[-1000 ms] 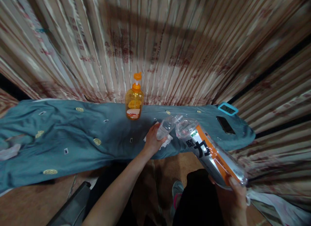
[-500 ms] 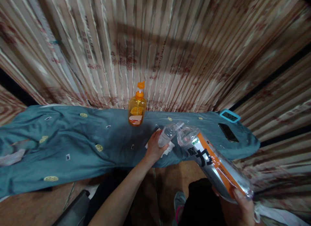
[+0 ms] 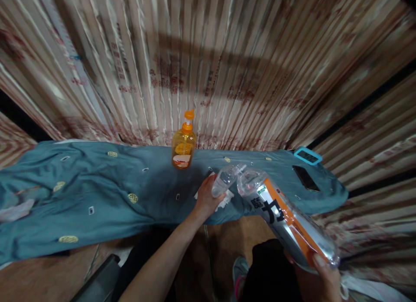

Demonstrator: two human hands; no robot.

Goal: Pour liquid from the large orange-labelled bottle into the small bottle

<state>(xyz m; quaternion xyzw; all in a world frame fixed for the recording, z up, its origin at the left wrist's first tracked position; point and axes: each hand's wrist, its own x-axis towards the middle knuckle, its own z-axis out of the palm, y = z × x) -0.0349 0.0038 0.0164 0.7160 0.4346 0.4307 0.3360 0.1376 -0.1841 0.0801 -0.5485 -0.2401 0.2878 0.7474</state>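
Note:
My left hand [image 3: 206, 199] is wrapped round a small clear bottle [image 3: 224, 180], which is tilted with its neck pointing up and right. My right hand [image 3: 321, 274] grips the lower end of a large clear bottle [image 3: 286, 215] with an orange and silver label. The large bottle leans down to the left, its mouth meeting the small bottle's neck; whether the two touch is hard to tell. White tissue [image 3: 226, 199] lies under and beside my left hand. An orange pump bottle [image 3: 183, 148] stands upright on the cloth, to the left of my hands.
A teal patterned cloth [image 3: 107, 185] covers the long narrow surface. At its right end lie a blue-framed clock [image 3: 308, 156] and a dark phone [image 3: 306, 178]. A pleated curtain [image 3: 208, 68] hangs behind. Crumpled white material [image 3: 16, 210] is at far left.

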